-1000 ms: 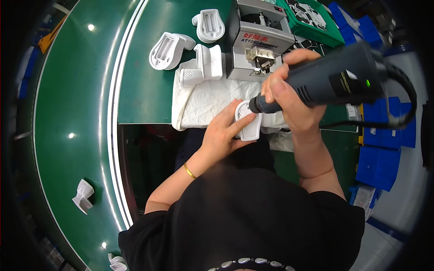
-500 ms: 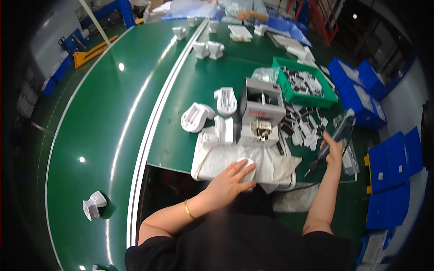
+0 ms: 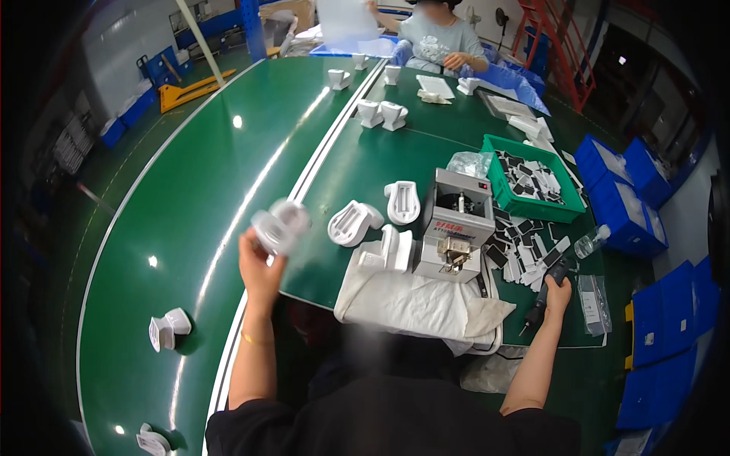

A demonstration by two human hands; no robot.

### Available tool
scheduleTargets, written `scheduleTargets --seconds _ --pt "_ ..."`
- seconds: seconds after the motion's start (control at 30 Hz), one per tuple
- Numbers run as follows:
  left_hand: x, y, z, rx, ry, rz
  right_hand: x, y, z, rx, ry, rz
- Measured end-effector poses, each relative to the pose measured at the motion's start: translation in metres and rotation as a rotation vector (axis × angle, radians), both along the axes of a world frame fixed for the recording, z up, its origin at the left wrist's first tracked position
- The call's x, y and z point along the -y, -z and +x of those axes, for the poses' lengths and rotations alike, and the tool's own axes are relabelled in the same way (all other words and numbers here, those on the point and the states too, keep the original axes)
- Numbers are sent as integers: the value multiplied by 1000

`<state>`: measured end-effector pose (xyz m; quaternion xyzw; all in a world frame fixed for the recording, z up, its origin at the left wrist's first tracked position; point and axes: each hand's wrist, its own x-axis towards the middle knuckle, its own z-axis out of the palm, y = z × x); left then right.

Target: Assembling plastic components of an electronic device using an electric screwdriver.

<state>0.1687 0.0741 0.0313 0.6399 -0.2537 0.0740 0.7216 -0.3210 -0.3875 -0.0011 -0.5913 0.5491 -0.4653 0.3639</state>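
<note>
My left hand [image 3: 261,275] is raised over the edge of the green conveyor belt [image 3: 205,190], fingers closed on a white plastic housing [image 3: 280,226] blurred by motion. My right hand [image 3: 559,293] grips a dark electric screwdriver [image 3: 539,305], its tip pointing down toward the table's front edge. Between the hands lies a white cloth pad [image 3: 411,302]. At the pad's back edge stands a white housing [image 3: 386,249]. Two more, an open-backed housing [image 3: 352,223] and another one [image 3: 402,202], lie behind it. Beside them sits a grey metal screw feeder [image 3: 456,224].
A green crate [image 3: 532,205] of small black and white pieces stands back right, with loose pieces [image 3: 525,247] spilled before it. Several white housings, such as this one [image 3: 169,329], rest on the belt. Blue bins [image 3: 661,311] line the right; a co-worker [image 3: 441,45] sits at the far end.
My left hand has gone from the cloth pad leftward to the belt, now with a white housing in it. The screwdriver in my right hand is lower. The whole view has shifted.
</note>
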Motion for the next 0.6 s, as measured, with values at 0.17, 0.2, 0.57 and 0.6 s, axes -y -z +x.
scheduleTargets --seconds 0.17,0.2,0.57,0.6 --pt "17 56 121 15 -421 379 7 15 -21 -244 218 -265" --pt "16 67 131 12 -455 522 -3 2 -10 -248 222 -294" --pt "-51 35 85 -57 -443 713 -114 -85 75 77 -259 -414" --pt "-81 30 77 131 -516 787 -120 -89 79 105 -296 -395"
